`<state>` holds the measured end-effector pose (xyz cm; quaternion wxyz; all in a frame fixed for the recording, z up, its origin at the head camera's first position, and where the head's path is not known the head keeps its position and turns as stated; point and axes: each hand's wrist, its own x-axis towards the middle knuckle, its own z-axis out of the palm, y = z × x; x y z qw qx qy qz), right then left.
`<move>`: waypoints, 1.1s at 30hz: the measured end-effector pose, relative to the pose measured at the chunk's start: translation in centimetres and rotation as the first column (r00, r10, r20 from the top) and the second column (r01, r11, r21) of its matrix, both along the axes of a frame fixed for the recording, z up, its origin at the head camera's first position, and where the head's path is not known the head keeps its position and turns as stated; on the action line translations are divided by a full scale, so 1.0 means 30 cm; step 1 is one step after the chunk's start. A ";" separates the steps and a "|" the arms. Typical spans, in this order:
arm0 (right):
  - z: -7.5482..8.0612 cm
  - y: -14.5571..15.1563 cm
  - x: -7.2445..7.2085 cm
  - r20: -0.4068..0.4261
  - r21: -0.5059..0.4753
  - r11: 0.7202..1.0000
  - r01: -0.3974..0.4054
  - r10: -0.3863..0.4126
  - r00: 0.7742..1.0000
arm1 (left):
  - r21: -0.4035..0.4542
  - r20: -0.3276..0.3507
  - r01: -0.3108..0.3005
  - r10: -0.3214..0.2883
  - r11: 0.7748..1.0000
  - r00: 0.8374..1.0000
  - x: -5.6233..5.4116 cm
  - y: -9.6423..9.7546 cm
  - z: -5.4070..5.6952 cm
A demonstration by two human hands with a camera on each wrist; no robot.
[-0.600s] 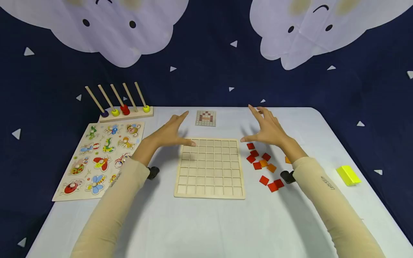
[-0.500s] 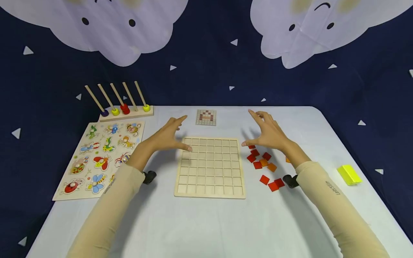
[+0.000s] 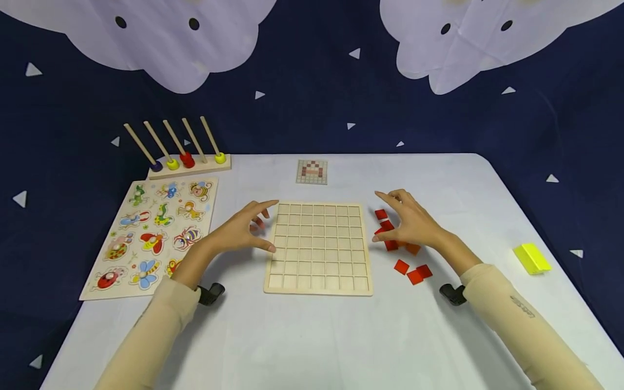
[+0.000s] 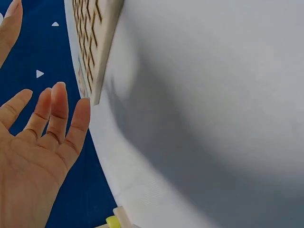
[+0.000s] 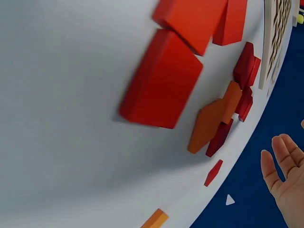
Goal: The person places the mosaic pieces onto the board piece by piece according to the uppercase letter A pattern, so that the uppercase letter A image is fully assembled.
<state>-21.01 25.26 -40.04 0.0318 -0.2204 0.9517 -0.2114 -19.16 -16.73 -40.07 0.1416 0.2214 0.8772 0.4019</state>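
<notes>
A square wooden grid board (image 3: 319, 249) lies flat in the middle of the table in the head view. My left hand (image 3: 241, 230) hovers at the board's left side, fingers spread and the thumb tip overlapping its edge. Facing it, my right hand (image 3: 411, 222) is held over the loose red tiles (image 3: 415, 277) right of the board, thumb and forefinger apart. Both palms hold nothing. In the right wrist view, red tiles (image 5: 161, 80) and orange tiles (image 5: 206, 126) lie scattered on the cloth, with the right hand's fingers (image 5: 285, 156) loosely bent. Part of the tile group is hidden beneath the right hand.
Behind the board lies a small pattern card (image 3: 312, 172). An insect picture puzzle (image 3: 131, 262) is on the left, with a pegged bead stand (image 3: 195, 167) behind it. At the right sits a yellow block (image 3: 532, 258). A dark blue cloth (image 3: 312, 70) hangs behind the table.
Both hands have come down and toward the person, from near the board's far corners to beside its left and right sides. The head view has tilted slightly downward. Board and tiles stay put.
</notes>
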 end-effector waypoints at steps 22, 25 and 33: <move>-0.044 0.050 0.054 0.053 -0.011 1.000 0.020 -0.020 0.998 | 0.037 0.067 0.042 -0.044 0.998 0.997 0.060 -0.037 -0.107; -0.050 0.043 0.060 0.050 -0.010 1.000 0.010 -0.009 0.999 | 0.040 0.070 0.032 -0.035 0.999 0.997 0.059 -0.040 -0.117; -0.060 0.031 0.055 0.029 0.021 1.000 -0.019 0.018 0.999 | 0.041 0.073 0.021 -0.024 0.999 0.997 0.061 -0.038 -0.123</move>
